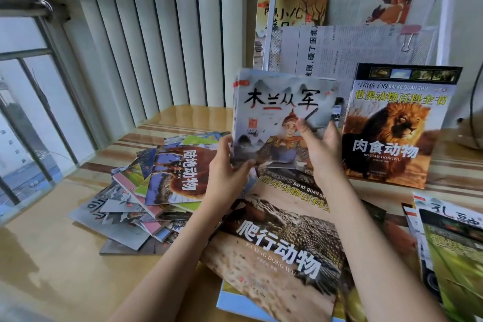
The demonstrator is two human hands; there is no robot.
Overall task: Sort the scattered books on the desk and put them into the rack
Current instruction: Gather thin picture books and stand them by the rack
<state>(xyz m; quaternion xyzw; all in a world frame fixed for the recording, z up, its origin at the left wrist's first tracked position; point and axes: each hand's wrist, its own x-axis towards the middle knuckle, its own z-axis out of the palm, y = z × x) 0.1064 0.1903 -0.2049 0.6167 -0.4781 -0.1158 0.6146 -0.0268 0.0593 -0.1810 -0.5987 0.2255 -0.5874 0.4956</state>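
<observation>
hands: left (224,165), right (320,149) grip grey warrior-cover book (282,117) | upright, possibly several stacked

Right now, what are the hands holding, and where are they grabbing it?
Both hands hold the warrior picture book upright above the desk: the left hand grips its lower left edge, the right hand its lower right edge.
</observation>
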